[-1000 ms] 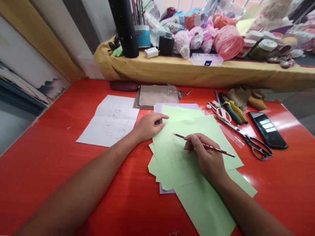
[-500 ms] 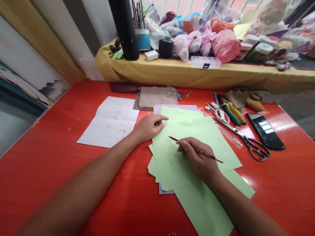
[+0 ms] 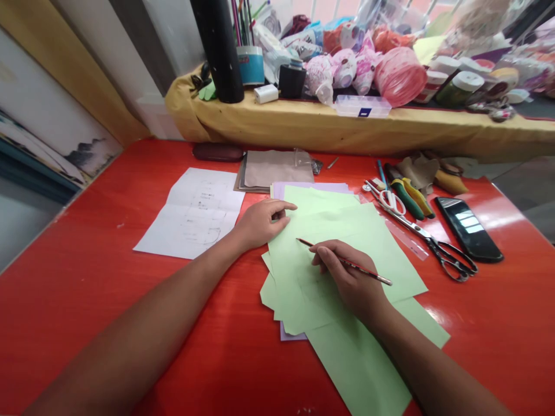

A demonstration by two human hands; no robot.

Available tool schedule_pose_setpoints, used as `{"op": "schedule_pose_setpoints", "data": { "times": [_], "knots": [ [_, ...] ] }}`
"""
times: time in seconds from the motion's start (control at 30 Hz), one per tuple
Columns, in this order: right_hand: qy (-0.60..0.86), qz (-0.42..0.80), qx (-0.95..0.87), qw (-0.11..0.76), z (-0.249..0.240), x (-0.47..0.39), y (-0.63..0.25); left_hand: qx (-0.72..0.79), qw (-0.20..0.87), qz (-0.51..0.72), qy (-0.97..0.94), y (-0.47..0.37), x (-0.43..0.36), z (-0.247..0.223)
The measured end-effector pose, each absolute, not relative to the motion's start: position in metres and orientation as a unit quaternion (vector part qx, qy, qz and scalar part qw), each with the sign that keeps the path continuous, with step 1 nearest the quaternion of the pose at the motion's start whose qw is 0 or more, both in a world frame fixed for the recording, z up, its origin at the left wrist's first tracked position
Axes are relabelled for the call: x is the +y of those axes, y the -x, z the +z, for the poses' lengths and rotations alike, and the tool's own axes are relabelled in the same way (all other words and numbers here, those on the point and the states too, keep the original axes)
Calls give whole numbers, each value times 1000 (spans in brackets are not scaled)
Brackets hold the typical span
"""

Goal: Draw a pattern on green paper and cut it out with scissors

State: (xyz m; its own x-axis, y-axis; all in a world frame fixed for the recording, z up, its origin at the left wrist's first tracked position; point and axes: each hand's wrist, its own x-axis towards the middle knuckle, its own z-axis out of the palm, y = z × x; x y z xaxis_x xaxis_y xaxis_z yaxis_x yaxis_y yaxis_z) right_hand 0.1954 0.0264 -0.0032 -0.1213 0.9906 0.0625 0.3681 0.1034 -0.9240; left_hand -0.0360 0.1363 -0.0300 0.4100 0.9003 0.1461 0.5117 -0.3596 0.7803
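Several sheets of green paper [image 3: 347, 231] lie in an uneven pile on the table, with purple paper [image 3: 299, 189] showing beneath. My right hand [image 3: 347, 274] grips a dark pencil with red stripes [image 3: 362, 268], its point toward the upper left over the top sheet; whether the tip touches is unclear. Faint pencil lines show on that sheet just left of this hand. My left hand [image 3: 266, 222] rests at the left edge of the pile, index finger stretched onto the paper and thumb apart from it, holding nothing. A white sheet with drawn figures [image 3: 191, 214] lies left of it.
On the red table [image 3: 195, 346], large scissors [image 3: 429, 240], a clear ruler [image 3: 405, 238], pliers [image 3: 407, 193] and a phone [image 3: 468, 228] lie to the right. Brown sheets [image 3: 277, 167] and a dark case [image 3: 218, 152] lie behind. A cloth-covered ledge [image 3: 277, 127] carries jars and bags.
The view has shifted very slightly. Both hands and the pencil stay nearly in the same place over the paper.
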Motion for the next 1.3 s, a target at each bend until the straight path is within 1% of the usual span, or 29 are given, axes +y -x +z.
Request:
{"op": "schedule_pose_setpoints", "data": {
  "times": [1.3],
  "knots": [
    [528,379,-657,382,-7,27,-196,457,334,293,-771,35,137,-31]
  ]
}}
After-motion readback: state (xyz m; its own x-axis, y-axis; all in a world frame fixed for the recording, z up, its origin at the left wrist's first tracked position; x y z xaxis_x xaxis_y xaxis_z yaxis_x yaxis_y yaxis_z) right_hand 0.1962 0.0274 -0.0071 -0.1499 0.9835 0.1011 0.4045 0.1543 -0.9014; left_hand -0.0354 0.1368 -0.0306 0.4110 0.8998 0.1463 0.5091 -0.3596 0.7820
